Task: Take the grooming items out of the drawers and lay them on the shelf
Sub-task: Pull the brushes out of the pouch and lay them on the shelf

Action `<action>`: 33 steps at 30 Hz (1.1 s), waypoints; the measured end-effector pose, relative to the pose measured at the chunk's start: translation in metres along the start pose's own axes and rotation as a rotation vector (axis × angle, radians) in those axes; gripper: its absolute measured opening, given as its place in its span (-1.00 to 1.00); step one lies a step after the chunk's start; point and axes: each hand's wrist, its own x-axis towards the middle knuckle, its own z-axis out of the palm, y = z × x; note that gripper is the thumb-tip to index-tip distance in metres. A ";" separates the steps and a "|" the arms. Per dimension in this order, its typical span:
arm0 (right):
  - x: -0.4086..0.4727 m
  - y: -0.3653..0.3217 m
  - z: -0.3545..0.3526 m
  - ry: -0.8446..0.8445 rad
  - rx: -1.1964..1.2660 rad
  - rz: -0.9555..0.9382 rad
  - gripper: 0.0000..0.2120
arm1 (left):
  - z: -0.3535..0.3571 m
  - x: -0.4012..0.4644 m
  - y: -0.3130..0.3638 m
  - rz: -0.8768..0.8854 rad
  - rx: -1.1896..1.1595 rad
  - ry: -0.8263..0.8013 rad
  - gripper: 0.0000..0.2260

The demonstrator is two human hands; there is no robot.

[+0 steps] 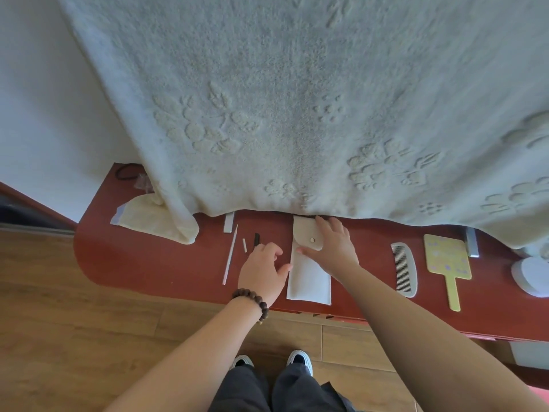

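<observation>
Pressing flat on a pouch [309, 263], both open hands (red shelf [154, 263], wood floor [74, 322]).

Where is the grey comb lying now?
In the head view the grey comb lies flat on the red shelf, right of the white pouch and just left of the yellow hand mirror.

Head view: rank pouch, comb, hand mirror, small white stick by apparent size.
1. white pouch
2. hand mirror, comb: close; the mirror looks somewhat bigger, lens distortion makes it unsure
3. small white stick
</observation>
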 end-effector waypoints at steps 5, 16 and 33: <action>-0.003 0.005 -0.005 0.076 0.044 -0.020 -0.37 | 0.007 -0.006 0.008 -0.028 -0.083 -0.018 -0.68; -0.047 0.026 -0.014 0.207 0.253 -0.058 -0.51 | 0.038 -0.014 0.046 -0.179 -0.507 -0.226 -0.40; -0.117 0.015 -0.053 0.572 0.006 -0.688 -0.78 | -0.017 -0.057 0.049 -0.126 -0.933 -0.403 -0.61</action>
